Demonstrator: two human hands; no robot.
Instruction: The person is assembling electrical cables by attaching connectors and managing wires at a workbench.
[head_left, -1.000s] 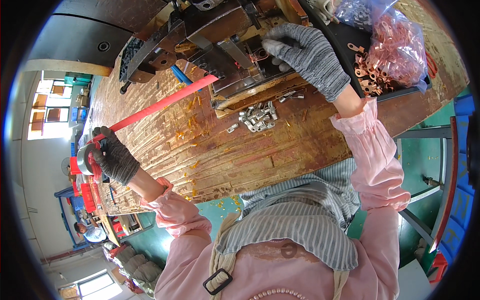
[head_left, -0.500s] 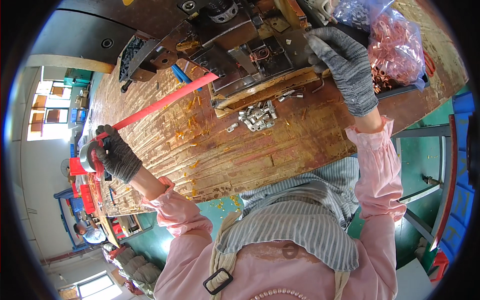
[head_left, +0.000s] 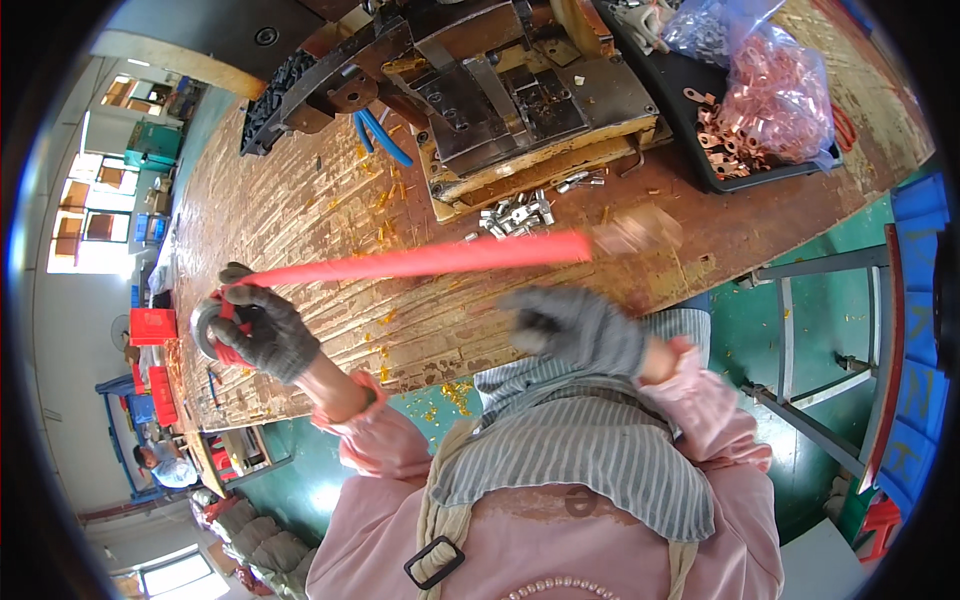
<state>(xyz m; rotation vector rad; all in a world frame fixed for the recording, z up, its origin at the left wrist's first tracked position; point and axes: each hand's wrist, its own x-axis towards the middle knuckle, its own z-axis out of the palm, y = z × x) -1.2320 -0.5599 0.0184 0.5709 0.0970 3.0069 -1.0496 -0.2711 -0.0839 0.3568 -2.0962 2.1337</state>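
My left hand (head_left: 265,330), in a dark grey knit glove, is closed on the near end of a long red strip (head_left: 420,260). A round silver ring (head_left: 208,328) sits against its fingers, with more red material bunched inside the grip. The strip stretches right across the bench, and a coppery smear (head_left: 638,232) lies just past its far end, too blurred to name. Below the strip, my right hand (head_left: 580,330), also gloved, hovers near the bench's front edge, its fingers smeared by motion. A metal press (head_left: 490,110) with a flat die stands beyond.
Silvery metal lugs (head_left: 518,214) lie heaped before the press. A black tray (head_left: 745,183) at right holds copper lugs (head_left: 725,145) and a clear bag (head_left: 780,100) of them. Blue tubing (head_left: 385,140) lies left of the press on the worn wooden bench (head_left: 330,220). A person (head_left: 168,464) sits far left.
The red strip has swung away from the press toward me, now nearly level. My right hand has dropped from beside the press to the bench's front edge. My left hand has shifted slightly right and down.
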